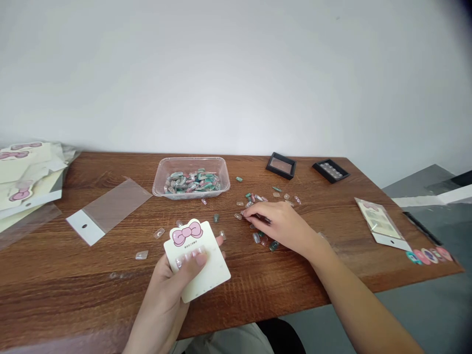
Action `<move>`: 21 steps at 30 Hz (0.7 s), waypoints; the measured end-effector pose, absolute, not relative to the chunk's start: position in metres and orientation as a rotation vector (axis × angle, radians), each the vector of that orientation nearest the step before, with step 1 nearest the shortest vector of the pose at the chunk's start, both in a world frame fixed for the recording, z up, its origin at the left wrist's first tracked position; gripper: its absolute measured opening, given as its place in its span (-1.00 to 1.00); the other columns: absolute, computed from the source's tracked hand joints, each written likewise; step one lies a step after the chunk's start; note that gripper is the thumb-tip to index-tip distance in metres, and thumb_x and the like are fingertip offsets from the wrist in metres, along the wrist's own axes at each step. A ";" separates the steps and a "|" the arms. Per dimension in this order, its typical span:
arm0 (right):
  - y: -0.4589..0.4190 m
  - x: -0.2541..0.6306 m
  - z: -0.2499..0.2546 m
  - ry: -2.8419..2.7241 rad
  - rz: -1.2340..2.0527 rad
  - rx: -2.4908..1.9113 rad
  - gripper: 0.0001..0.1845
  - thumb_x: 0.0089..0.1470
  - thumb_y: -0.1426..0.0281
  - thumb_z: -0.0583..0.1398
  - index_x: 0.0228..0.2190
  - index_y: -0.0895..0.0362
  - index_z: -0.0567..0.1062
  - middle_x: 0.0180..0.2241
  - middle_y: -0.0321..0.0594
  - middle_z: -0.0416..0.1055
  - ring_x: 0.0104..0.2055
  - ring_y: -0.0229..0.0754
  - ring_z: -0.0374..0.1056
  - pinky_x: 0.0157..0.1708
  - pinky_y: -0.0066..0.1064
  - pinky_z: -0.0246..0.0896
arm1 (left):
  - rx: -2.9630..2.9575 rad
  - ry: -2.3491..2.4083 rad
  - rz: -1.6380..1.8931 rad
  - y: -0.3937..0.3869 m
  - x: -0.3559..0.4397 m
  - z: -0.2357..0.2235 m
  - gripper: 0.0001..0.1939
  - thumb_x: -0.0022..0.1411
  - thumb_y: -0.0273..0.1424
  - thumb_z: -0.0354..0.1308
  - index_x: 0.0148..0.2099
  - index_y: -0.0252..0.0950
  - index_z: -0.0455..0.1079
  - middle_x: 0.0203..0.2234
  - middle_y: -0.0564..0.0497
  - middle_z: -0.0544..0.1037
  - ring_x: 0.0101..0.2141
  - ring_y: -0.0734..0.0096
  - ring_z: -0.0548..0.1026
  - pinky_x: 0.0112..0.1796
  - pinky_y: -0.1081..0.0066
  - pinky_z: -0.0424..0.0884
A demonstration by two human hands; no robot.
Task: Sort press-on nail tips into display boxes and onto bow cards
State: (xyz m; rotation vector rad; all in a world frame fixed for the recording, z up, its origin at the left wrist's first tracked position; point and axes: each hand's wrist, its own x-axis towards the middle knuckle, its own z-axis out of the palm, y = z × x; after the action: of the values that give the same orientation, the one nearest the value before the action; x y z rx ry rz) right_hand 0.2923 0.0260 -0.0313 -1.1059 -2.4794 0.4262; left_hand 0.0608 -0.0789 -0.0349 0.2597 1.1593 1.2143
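My left hand [171, 285] grips a cream display card [210, 268] topped by a pink bow. A row of glossy pale press-on nails is attached to the card, and my thumb presses over part of that row. To the right, my right hand [282, 223] reaches down into a scatter of loose press-on nails [264, 241] in green, pink and clear. Its fingertips are pinched together at the table beside a small clear nail [238, 216]. Whatever lies between them is too small to make out. Something dark shows beneath the fingers.
A clear plastic tub [191, 195] of mixed nails stands toward the wall. Two black-framed cases [281, 165] lie at the back right. An empty clear sleeve [114, 206] and stacked bow cards [27, 182] lie left. A packaged card [381, 223] and round stickers [429, 255] are near the right edge.
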 end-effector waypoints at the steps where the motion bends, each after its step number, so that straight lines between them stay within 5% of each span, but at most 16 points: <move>1: 0.025 0.291 -0.032 -2.495 0.441 -1.061 -0.86 0.28 0.52 0.22 -0.18 0.08 0.57 -0.16 -0.26 0.63 -0.14 -0.15 0.55 -0.10 -0.31 0.38 | 0.254 1.157 1.214 -0.079 0.061 -0.035 -0.27 0.02 -0.30 0.51 0.22 -0.35 0.45 -0.04 -0.25 0.67 0.10 -0.03 0.55 -0.22 0.48 0.59; 11: 0.019 0.277 -0.031 -2.662 0.530 -0.873 -0.89 0.24 0.44 0.29 -0.20 0.07 0.64 -0.18 -0.21 0.49 -0.12 -0.14 0.41 -0.07 -0.28 0.28 | 0.227 1.160 1.243 -0.078 0.061 -0.034 -0.05 -0.05 -0.32 0.55 0.36 -0.31 0.28 -0.03 -0.27 0.67 -0.19 0.05 0.69 -0.24 0.38 0.62; 21: 0.018 0.281 -0.025 -2.596 0.605 -1.020 -0.85 0.25 0.33 0.30 -0.16 0.11 0.59 -0.20 -0.23 0.50 -0.11 -0.14 0.42 -0.06 -0.30 0.25 | 0.240 1.178 1.250 -0.079 0.062 -0.035 -0.10 -0.06 -0.31 0.55 0.32 -0.33 0.35 -0.03 -0.28 0.66 -0.07 -0.05 0.65 -0.24 0.38 0.61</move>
State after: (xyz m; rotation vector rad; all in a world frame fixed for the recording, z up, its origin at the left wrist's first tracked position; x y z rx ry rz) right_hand 0.2812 0.0176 -0.0248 -1.0200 -2.5957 0.6050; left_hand 0.0623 -0.0787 -0.0346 0.2398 1.1777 1.2495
